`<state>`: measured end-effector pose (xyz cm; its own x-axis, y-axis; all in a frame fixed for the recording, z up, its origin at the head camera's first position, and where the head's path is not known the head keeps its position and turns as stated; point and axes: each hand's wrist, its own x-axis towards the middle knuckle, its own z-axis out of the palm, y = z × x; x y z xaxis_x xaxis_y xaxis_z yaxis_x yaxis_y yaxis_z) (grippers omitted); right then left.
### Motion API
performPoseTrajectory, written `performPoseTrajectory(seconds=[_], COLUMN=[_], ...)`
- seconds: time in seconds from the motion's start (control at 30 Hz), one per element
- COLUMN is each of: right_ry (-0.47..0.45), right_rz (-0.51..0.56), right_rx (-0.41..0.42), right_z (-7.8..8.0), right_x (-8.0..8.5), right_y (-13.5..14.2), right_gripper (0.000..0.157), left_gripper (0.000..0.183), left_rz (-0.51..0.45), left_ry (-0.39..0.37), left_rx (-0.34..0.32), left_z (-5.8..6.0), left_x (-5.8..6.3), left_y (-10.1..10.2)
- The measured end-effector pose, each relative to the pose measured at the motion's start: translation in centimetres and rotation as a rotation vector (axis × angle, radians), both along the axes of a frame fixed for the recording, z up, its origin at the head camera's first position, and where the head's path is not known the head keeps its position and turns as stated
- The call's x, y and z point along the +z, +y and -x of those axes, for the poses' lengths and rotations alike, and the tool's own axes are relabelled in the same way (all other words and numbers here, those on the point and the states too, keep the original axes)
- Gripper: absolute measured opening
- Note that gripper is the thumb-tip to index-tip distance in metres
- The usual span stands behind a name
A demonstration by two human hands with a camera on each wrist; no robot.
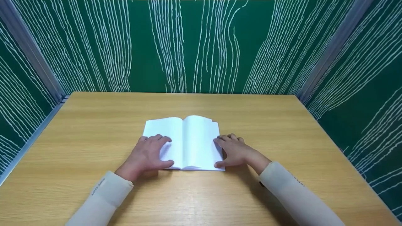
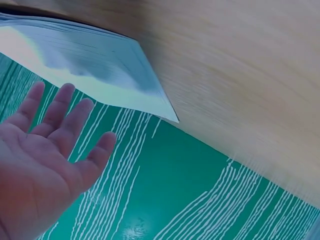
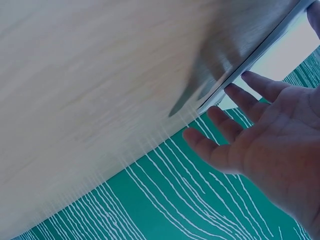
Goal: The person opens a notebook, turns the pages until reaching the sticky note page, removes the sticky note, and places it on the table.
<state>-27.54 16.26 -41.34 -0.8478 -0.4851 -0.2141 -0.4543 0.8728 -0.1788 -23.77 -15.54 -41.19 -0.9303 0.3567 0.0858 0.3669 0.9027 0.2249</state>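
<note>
An open book with blank white pages [image 1: 199,141] lies on the wooden table, its spine running away from me. My left hand [image 1: 148,154] is over the left page, thumb and fingers spread apart. Seen from the left wrist, that hand [image 2: 45,160] has loosely extended fingers and grips nothing, with the book's page edges [image 2: 95,57] beyond it. At the book's right edge is my right hand [image 1: 235,153], its fingertips and thumb on or close to the page margin. In the right wrist view its fingers [image 3: 245,102] reach toward the book's edge, fairly straight.
The wooden table [image 1: 267,122] extends around the book on all sides. Green panels with wavy white lines [image 1: 194,47] stand behind it and at both sides, with grey metal posts [image 1: 333,50] at the corners. Light sleeves [image 1: 103,194] cover both forearms.
</note>
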Motion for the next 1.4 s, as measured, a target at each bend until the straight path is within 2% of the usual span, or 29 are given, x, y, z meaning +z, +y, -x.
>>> performPoseTrajectory(seconds=[0.2,0.43,0.57,0.73,1.07,1.27,1.4], right_ry=[0.02,0.02,0.021,0.001,-0.011,-0.013,-0.006], right_rz=[-0.003,-0.023,-0.03,-0.029,-0.027,-0.007,-0.001], right_rx=[0.003,-0.007,-0.009,-0.009,-0.006,0.003,0.011], right_z=[0.0,-0.1,-0.1,-0.1,-0.3,-0.2,-0.1], right_x=[-0.1,-0.2,-0.2,-0.2,0.1,-0.1,0.0], right_y=[-0.4,-1.1,-1.4,-1.6,-1.5,-1.2,-0.8], right_gripper=[0.096,0.096,0.091,0.088,0.085,0.083,0.089], left_gripper=[0.075,0.085,0.088,0.084,0.078,0.066,0.061], left_rz=[-0.066,-0.114,-0.129,-0.12,-0.155,-0.148,-0.139], left_ry=[0.014,-0.025,-0.032,-0.032,-0.051,0.001,0.016], left_rx=[-0.009,0.002,-0.021,-0.076,-0.088,-0.172,-0.174], left_z=[0.1,0.0,-0.1,-0.2,-0.3,-0.4,-0.5], left_x=[0.0,0.0,0.0,-0.4,-0.4,-0.6,-0.5], left_y=[0.8,2.1,2.8,3.4,3.9,3.5,3.2])
